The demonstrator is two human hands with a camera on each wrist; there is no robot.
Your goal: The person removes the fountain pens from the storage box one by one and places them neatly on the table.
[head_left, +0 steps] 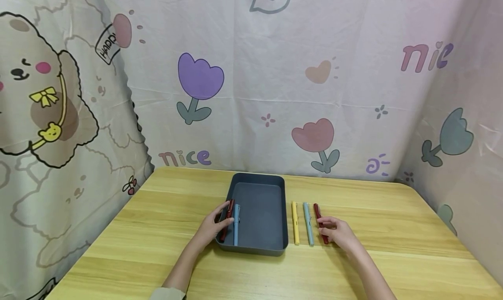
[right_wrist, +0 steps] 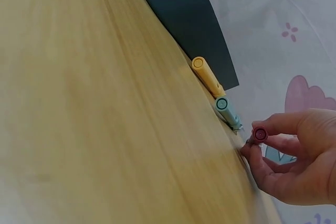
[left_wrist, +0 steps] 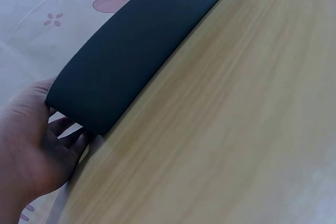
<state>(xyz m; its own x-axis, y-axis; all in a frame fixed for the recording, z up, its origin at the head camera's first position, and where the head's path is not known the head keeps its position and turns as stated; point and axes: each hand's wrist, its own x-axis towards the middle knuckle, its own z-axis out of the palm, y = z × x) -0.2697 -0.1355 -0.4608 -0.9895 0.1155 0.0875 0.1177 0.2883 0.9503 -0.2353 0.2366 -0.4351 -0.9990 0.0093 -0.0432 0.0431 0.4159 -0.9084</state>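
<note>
My left hand (head_left: 210, 230) grips the left wall of a dark grey tray (head_left: 259, 250), its thumb reaching over the rim beside the pens. Inside, along that wall, lie a dark red pen (head_left: 230, 207) and a blue pen (head_left: 236, 234). The left wrist view shows the tray's outer side (left_wrist: 131, 51) with fingers curled at its end. On the table right of the tray, a yellow pen (head_left: 295, 223) and a light blue-green pen (head_left: 308, 224) lie side by side. Just right of them, my right hand (head_left: 339, 233) pinches another dark red pen (right_wrist: 260, 134) between thumb and fingers.
A wood-grain table (head_left: 157, 212) carries everything. Behind it hangs a pale patterned curtain (head_left: 259, 94), which also runs along the left and right sides.
</note>
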